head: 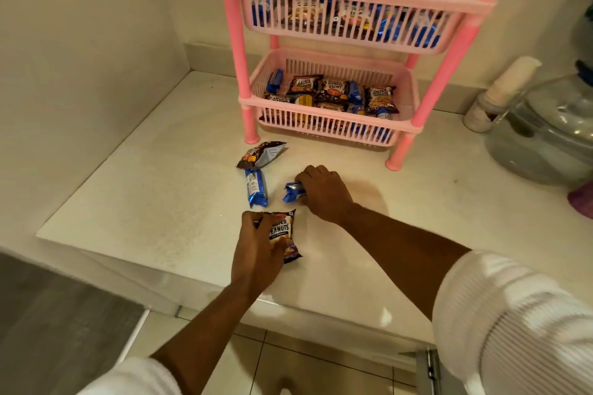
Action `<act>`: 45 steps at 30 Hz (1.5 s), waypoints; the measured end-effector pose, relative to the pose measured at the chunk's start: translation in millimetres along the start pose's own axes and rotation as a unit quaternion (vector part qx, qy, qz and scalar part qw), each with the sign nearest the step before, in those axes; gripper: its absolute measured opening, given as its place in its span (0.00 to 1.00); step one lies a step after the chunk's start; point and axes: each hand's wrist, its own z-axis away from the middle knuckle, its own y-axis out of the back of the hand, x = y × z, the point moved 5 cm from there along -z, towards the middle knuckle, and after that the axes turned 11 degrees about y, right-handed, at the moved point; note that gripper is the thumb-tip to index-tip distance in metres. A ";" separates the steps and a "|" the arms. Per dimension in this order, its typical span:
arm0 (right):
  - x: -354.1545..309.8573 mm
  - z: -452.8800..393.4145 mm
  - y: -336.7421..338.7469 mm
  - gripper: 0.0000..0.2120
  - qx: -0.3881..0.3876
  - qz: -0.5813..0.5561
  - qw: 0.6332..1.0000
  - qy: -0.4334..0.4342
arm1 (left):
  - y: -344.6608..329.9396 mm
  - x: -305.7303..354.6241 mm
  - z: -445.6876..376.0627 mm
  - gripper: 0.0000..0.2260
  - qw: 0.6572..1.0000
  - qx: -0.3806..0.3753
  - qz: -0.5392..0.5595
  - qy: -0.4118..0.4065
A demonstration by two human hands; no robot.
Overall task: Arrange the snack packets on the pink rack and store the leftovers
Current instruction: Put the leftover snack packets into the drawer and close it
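My left hand [256, 253] and right hand [324, 192] are bare, forearms uncovered. Both white ribbed sleeves [513, 324] are pushed up toward my elbows.

White countertop [167, 189] running into a corner of cream walls [80, 42]. At right edge of countertop, clear glass jar [545, 135], domed and reflective; slim pale bottle [500, 96] leaning just behind it. Below countertop's front edge, tiled floor [288, 362].

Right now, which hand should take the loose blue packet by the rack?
Left. The loose blue packet lies nearer the left hand; the right hand grips another blue packet.
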 end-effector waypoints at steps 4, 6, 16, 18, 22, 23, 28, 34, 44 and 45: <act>9.6 49.9 18.0 0.23 0.061 -0.140 0.986 -0.061 | -2.7 22.0 23.6 0.23 1.000 0.023 0.010 -0.004; 14.9 82.2 29.1 0.25 0.090 -0.193 0.973 -0.084 | -8.0 39.8 42.7 0.23 0.999 0.028 0.023 0.000; 59.7 280.2 67.9 0.22 0.165 -0.429 0.863 -0.211 | -75.9 145.5 172.2 0.22 0.988 -0.022 0.145 -0.045; 66.3 323.8 68.6 0.17 0.162 -0.525 0.797 -0.248 | -97.4 159.4 200.4 0.25 0.981 -0.049 0.175 -0.068; 66.9 420.9 66.5 0.06 0.155 -0.704 0.601 -0.344 | -145.0 186.8 259.8 0.26 0.974 -0.102 0.172 -0.110; 66.5 442.8 65.1 0.07 0.153 -0.723 0.573 -0.353 | -154.9 191.9 271.9 0.25 0.972 -0.114 0.168 -0.116; 70.2 546.9 53.5 0.13 0.134 -0.742 0.541 -0.372 | -202.6 216.0 328.5 0.23 0.959 -0.175 0.133 -0.179; 74.7 620.2 0.6 0.16 0.042 -0.677 0.563 -0.473 | -266.6 203.0 352.2 0.27 0.955 -0.260 -0.021 -0.144; 84.0 634.5 -96.1 0.22 -0.184 -0.421 0.724 -0.514 | -354.4 164.2 349.2 0.25 0.904 -0.408 -0.130 0.025; 84.6 633.5 -102.1 0.25 -0.197 -0.410 0.733 -0.507 | -356.4 165.0 346.8 0.22 0.900 -0.406 -0.154 0.014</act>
